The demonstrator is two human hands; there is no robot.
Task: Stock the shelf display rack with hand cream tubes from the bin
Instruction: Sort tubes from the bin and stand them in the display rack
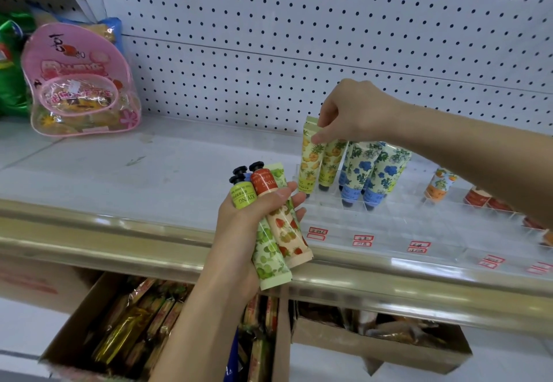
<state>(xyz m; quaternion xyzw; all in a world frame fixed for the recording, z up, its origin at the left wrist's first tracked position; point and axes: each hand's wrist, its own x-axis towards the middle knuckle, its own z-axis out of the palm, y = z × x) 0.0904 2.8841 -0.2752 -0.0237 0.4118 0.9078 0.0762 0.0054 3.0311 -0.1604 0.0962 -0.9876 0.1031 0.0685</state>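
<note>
Tube [309,161] printed with pineapples stands cap-down in rack [389,221], right hand [356,112] pinching it; left hand [238,232] grips others [270,251].

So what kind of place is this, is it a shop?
Most likely a shop. The clear display rack has little red price labels along its front, hand cream tubes stand in its rows, and the wall behind is white pegboard, the kind stores hang goods on.
</note>
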